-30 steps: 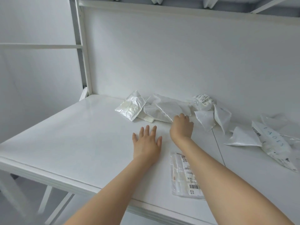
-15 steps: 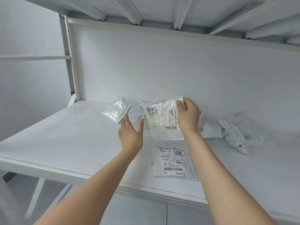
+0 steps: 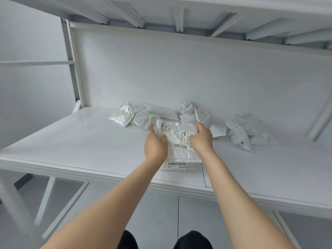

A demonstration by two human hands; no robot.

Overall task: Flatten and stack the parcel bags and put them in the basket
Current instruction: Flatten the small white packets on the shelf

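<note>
Fingers [image 3: 163, 137] of left hand [image 3: 155, 147] now join right hand [image 3: 202, 139] gripping the labelled bag [image 3: 177, 133].

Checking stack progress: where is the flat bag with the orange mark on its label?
Head view, centre: the flat bag lies near the front edge of the table, mostly covered by the labelled bag held by the left hand and right hand.

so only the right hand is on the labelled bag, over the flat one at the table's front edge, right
Not only the right: the head view shows the left hand and the right hand both gripping the labelled bag, over the flat bag at the front edge of the table.
</note>
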